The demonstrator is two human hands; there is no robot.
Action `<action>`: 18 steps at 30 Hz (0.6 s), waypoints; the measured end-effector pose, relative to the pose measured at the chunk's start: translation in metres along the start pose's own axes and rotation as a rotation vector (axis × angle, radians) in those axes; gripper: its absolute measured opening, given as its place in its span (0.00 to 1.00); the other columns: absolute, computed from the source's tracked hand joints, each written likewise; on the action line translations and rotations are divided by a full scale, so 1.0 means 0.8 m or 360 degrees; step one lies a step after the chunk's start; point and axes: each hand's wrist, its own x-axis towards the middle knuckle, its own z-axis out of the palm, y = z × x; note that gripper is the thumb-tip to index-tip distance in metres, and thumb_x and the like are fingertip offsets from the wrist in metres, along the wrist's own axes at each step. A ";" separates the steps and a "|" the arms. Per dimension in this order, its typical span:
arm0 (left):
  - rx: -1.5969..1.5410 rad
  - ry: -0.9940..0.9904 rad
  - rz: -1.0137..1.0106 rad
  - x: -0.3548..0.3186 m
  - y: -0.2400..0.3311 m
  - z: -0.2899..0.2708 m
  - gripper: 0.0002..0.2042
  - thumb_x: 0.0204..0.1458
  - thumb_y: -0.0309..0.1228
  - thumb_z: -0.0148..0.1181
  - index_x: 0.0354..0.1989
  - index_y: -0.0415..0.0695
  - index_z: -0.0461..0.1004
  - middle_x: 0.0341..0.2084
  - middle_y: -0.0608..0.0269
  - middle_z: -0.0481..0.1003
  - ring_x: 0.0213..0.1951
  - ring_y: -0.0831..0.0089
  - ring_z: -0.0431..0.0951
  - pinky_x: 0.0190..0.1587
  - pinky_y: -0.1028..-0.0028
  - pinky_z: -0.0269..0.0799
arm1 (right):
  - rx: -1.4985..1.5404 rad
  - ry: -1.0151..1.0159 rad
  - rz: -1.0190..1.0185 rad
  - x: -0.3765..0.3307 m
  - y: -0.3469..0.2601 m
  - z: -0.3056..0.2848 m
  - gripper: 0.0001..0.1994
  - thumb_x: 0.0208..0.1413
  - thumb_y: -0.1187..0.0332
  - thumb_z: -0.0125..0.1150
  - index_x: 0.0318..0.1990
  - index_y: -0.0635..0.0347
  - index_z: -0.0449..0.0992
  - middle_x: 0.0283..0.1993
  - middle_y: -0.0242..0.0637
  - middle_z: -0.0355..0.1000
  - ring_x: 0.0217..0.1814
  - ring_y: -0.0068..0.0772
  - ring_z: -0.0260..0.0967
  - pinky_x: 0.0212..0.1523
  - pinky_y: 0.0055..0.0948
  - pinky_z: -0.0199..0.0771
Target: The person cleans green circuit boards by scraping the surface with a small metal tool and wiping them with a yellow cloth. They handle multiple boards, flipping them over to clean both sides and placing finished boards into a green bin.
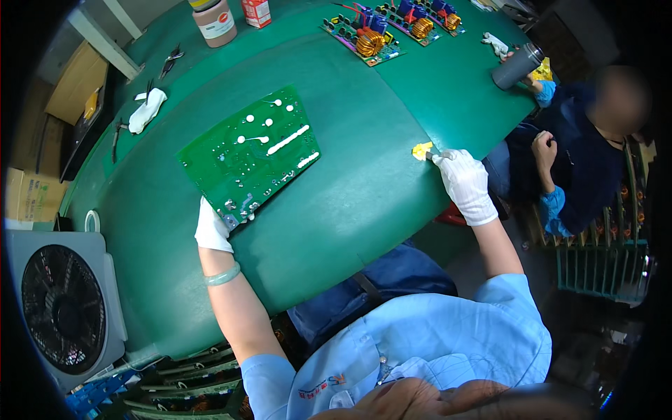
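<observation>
My left hand (213, 227), in a white glove, grips the near corner of a green circuit board (231, 171). The board is tilted up over the green table mat, its solder side showing with white strips and round white dots on it. Out to the right, my right hand (463, 185), also white-gloved, is closed on a small dark tool (431, 155), mostly hidden by the fingers. The tool's tip meets a small yellow lump (421, 150) near the table's right edge; I cannot tell what the lump is made of.
Several boards with copper coils (369, 43) stand at the far side, near a pinkish jar (213, 26) and a red-white box (257, 12). Pliers (170, 60) and a white cloth (148, 110) lie left. A fan (64, 308) stands near left. A co-worker (577, 157) sits right, holding a dark cup (516, 66).
</observation>
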 end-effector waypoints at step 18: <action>-0.0286 -0.0234 -0.0112 -0.009 0.001 0.006 0.20 0.65 0.45 0.44 0.48 0.39 0.72 0.35 0.51 0.78 0.26 0.58 0.80 0.22 0.63 0.77 | 0.2035 0.0787 0.0743 0.247 -0.141 0.114 0.14 0.64 0.69 0.57 0.55 0.60 0.74 0.38 0.30 0.77 0.28 0.15 0.67 0.32 0.18 0.70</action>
